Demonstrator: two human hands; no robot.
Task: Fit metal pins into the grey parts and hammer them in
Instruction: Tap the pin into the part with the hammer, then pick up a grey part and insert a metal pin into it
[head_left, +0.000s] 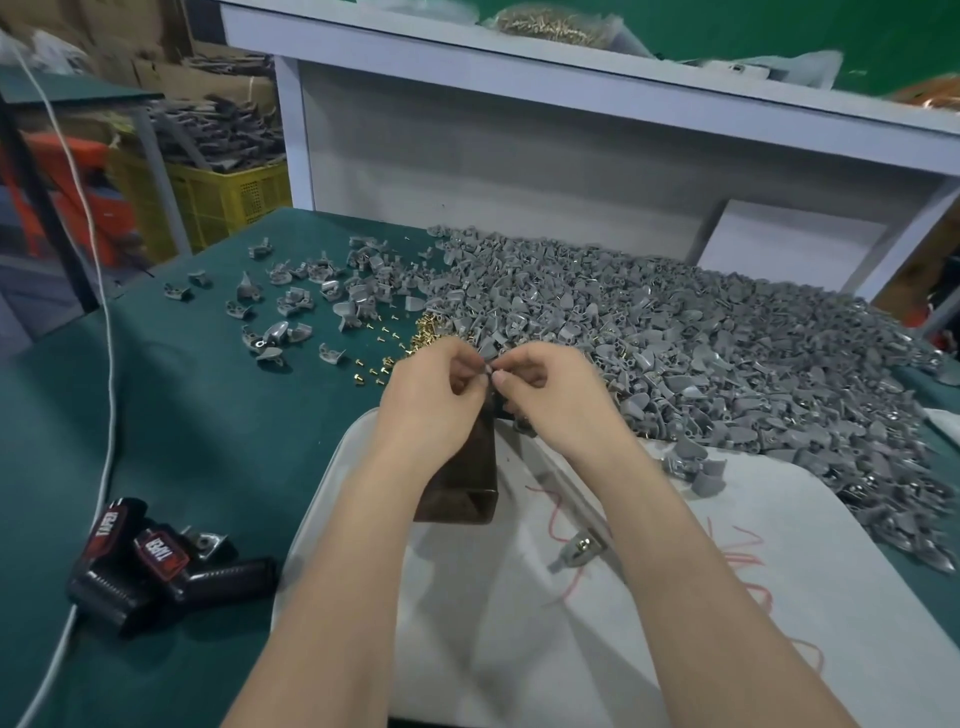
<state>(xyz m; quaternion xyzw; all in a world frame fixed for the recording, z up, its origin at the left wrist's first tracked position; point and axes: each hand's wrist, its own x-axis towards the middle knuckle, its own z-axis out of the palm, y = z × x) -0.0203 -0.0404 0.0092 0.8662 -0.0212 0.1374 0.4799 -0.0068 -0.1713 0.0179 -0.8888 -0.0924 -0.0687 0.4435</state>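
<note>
Over green bench cloth (208, 415), left hand (436, 395) and right hand (550, 395) pinch one small grey part (487, 365).

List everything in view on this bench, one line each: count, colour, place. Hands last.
grey parts heap: one, too many parts to count, grey, right side of the table
loose grey parts: dozens, grey, left of the heap
metal pins: many, gold, at the heap's near-left edge
block: one, dark brown, on the board below the hands
board: one, white, near edge
table: one, green cover
devices: a few, black with red labels, near left
cable: one, white, left side
crate: one, yellow, far left
shelf: one, white, behind the heap
held grey part: one, grey, between the fingertips
left hand: pinches the held grey part
right hand: pinches it too
</note>
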